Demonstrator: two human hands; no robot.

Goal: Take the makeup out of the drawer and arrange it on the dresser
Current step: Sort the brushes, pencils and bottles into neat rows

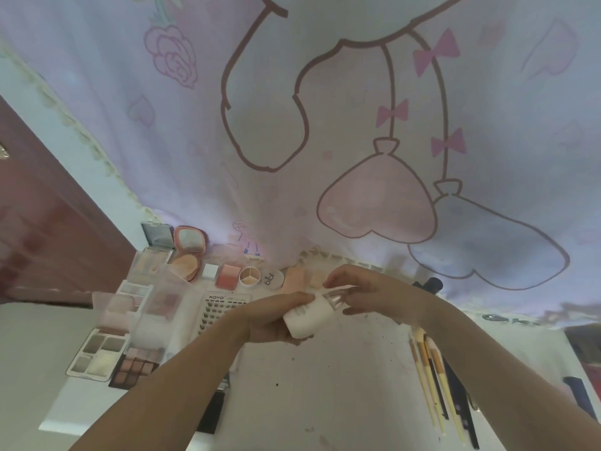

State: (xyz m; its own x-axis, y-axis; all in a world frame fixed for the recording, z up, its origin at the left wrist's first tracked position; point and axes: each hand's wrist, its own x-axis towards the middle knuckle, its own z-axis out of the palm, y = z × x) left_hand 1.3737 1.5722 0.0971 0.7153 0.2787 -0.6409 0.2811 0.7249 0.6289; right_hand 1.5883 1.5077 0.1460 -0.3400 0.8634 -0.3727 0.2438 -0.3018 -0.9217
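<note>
white plastic forms the small bottle (309, 317) held above the middle of the dresser top (351, 379). the left hand (276, 320) wraps its fingers round the bottle's body, tilting it so the neck points up and right. the right hand (364, 292) pinches the clear cap (335, 296) at the neck with curled fingertips. grey print runs along the bottle's side, too small to read.

behind the hands, "xoyo" reads on the top edge of a white lash tray (224, 312) with rows of dark lashes. just behind it a round white lid (272, 278) carries the letters "blbl". beside that lid, in a row along the back edge, sit a three-part concealer pot (249, 275), a pink blush compact (228, 275) and a small white cube (210, 271). an open round powder compact (188, 255) stands at the far left corner, next to an open grey mirror compact (158, 239).

eyeshadow palettes (136, 366) crowd the left edge, some under clear lids. makeup brushes (432, 379) lie lengthwise near the right edge. between palettes and brushes the white surface lies bare and speckled. a cartoon-print curtain (325, 109) hangs against the back edge.
</note>
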